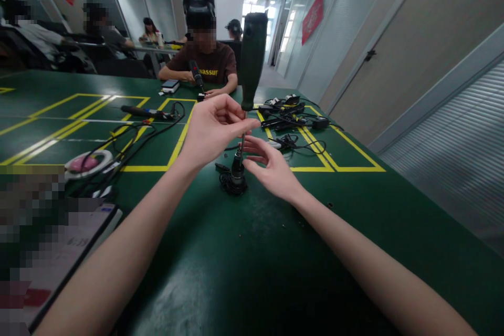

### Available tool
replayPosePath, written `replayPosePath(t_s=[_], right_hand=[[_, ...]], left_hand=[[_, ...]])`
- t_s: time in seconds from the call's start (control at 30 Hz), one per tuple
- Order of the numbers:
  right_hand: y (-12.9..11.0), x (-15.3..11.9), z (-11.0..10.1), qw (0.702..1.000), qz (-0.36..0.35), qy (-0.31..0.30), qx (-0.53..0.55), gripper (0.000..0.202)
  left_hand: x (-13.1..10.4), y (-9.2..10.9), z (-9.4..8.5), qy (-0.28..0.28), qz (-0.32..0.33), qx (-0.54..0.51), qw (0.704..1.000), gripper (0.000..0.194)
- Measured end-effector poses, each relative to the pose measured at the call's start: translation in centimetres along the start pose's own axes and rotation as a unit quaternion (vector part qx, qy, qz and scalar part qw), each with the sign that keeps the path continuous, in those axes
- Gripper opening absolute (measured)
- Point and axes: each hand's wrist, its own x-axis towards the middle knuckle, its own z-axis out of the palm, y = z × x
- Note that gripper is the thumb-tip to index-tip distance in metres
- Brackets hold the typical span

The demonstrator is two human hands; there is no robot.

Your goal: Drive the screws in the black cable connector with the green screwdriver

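Note:
A large screwdriver (253, 58) with a dark green handle stands nearly upright, its thin metal shaft pointing down. My left hand (214, 128) pinches it around the shaft just below the handle. Under the shaft, a small black cylindrical device (237, 165) stands upright on the table, a coiled black cable (234, 185) around its base. To the right of the device is my right hand (273, 168). Its fingers are apart and slightly bent, with the fingertips close to the lower shaft and the thumb close to the device. Whether they touch it, I cannot tell.
Yellow tape marks the green table (205, 252). Black cables and adapters (289, 113) lie back right; a corded black tool (145, 112) lies left. A phone (66, 262) lies front left, near a white ring-shaped item (88, 164). Opposite sits a person (205, 63) with another tool.

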Motion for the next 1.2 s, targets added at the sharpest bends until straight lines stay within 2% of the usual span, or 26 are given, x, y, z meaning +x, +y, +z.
replayPosePath(t_s=[0.1, 0.17, 0.33, 0.5, 0.67, 0.77, 0.83, 0.93, 1.03, 1.2], right_hand=[[-0.4, 0.1, 0.4, 1.0, -0.008, -0.022, 0.021, 0.062], [-0.8, 0.2, 0.6, 0.998, -0.036, -0.013, 0.045, 0.059], [-2.0, 1.0, 0.7, 0.997, -0.045, 0.034, 0.061, 0.026], [-2.1, 1.3, 0.7, 0.997, -0.034, 0.043, 0.052, 0.034], [-2.2, 1.0, 0.9, 0.998, -0.035, 0.045, 0.028, 0.024], [-1.4, 0.5, 1.3, 0.997, -0.036, 0.057, 0.046, 0.021], [-0.5, 0.1, 1.8, 0.995, -0.027, 0.059, 0.077, 0.033], [1.2, -0.5, 2.3, 0.996, 0.015, -0.021, 0.083, 0.053], [2.4, -0.9, 2.6, 0.995, 0.028, -0.067, 0.068, 0.046], [3.1, -1.2, 3.0, 0.996, 0.036, -0.052, 0.065, 0.042]], left_hand=[[0.1, -0.4, 0.0, -0.008, 0.002, -0.009, 1.0, 0.032], [0.1, -0.7, -0.1, -0.011, 0.01, -0.013, 1.0, 0.033], [0.0, -0.7, -0.2, -0.03, 0.017, -0.01, 0.999, 0.04], [-0.2, 0.2, -0.3, -0.051, 0.018, 0.004, 0.999, 0.044], [-0.2, 1.0, -0.1, -0.081, -0.009, -0.053, 0.995, 0.046], [-0.2, 1.2, -0.2, -0.092, -0.029, -0.069, 0.993, 0.046], [-0.1, 1.4, -0.3, -0.1, -0.039, -0.075, 0.991, 0.043], [-0.1, 1.4, -0.3, -0.099, -0.055, -0.086, 0.99, 0.037], [-0.1, 1.3, -0.2, -0.078, -0.067, -0.086, 0.991, 0.032], [-0.2, 1.2, 0.2, -0.054, -0.075, -0.084, 0.992, 0.031]])
